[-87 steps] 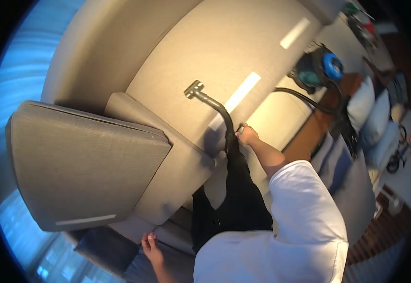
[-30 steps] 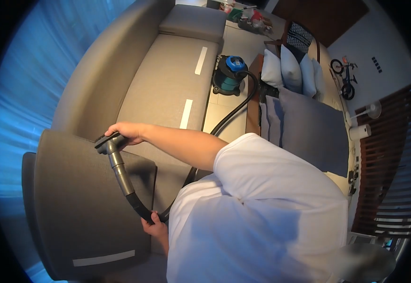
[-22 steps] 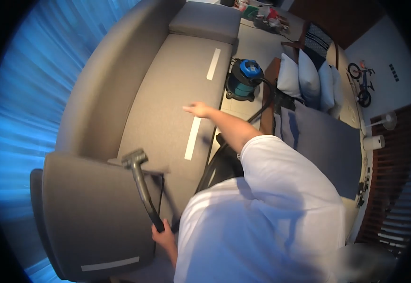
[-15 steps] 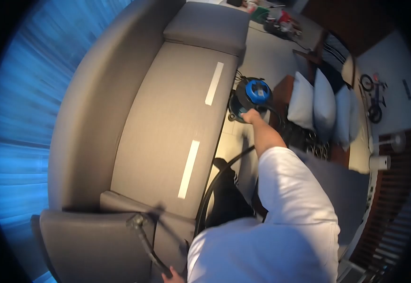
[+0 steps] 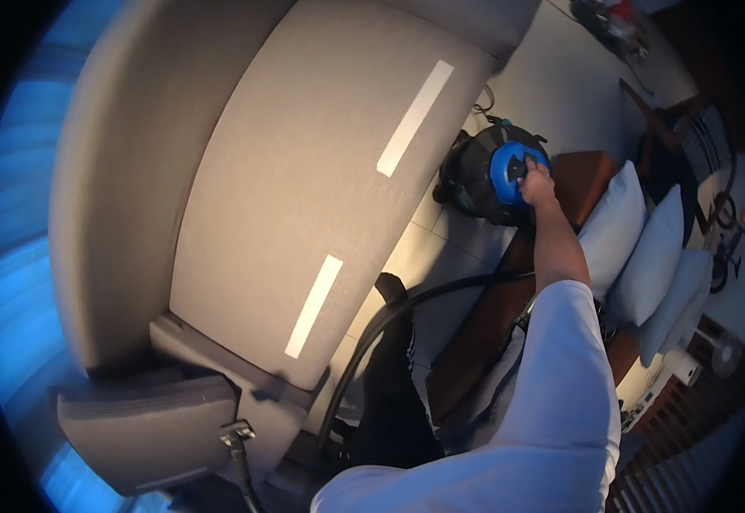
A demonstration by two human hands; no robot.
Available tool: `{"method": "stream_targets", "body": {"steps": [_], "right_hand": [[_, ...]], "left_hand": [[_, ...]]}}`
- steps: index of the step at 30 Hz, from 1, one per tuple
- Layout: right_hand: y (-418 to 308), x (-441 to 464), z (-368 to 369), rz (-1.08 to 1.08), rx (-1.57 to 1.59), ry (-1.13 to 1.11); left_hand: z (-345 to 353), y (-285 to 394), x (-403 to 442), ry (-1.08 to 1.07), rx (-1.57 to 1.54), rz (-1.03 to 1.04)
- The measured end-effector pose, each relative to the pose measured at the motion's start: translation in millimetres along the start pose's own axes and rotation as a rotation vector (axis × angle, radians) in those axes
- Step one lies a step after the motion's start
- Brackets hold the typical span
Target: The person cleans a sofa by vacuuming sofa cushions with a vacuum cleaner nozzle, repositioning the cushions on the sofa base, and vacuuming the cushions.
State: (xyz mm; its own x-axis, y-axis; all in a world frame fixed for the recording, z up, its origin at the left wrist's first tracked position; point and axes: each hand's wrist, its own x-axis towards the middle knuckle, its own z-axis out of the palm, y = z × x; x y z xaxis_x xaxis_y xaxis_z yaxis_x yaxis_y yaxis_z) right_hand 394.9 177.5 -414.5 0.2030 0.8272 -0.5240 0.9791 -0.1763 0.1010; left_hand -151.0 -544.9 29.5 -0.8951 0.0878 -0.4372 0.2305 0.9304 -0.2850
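Observation:
My right hand (image 5: pixel 537 183) is at the blue top of a black vacuum cleaner (image 5: pixel 477 175), its fingers bent onto the dark handle part in the middle. The fingertips are partly hidden. The vacuum stands on the tiled floor beside the grey sofa (image 5: pixel 261 162). A black hose (image 5: pixel 419 298) curves down from it past my leg. At the bottom left, a vacuum nozzle (image 5: pixel 237 432) on a dark tube is over the sofa's near end. My left hand is out of view below.
Two white strips, one a far strip (image 5: pixel 415 118) and one a near strip (image 5: pixel 314 308), lie along the sofa seat. Right of the vacuum stands a brown wooden bench (image 5: pixel 582 184) with pale cushions (image 5: pixel 616 218). A cable (image 5: pixel 485 101) runs behind the vacuum. Blue curtains (image 5: pixel 17 171) hang at the left.
My right hand has moved from the vacuum's lower side onto its blue top. The view has turned and come closer. My left hand, earlier holding the nozzle's tube, has left the picture.

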Motion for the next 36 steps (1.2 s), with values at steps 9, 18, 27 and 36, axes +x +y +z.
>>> {"method": "stream_targets", "body": {"steps": [9,18,27,36], "right_hand": [[42.3,-18.3,50.7,-0.32,0.141,-0.041],[6.7,-149.0,105.5,-0.141,0.189,-0.048],[6.9,-224.9,177.1,-0.221,0.298,-0.055],[-73.3,-316.5,142.8,0.007,0.341,-0.302]], "left_hand": [[15.0,-1.9,-0.3,0.013,-0.236,0.172],[45.1,-44.8,-0.4,-0.038,-0.175,0.009],[34.4,-154.7,-47.5,0.056,-0.241,-0.247],[106.4,-284.6,25.3,0.499,-0.911,-0.668]]}}
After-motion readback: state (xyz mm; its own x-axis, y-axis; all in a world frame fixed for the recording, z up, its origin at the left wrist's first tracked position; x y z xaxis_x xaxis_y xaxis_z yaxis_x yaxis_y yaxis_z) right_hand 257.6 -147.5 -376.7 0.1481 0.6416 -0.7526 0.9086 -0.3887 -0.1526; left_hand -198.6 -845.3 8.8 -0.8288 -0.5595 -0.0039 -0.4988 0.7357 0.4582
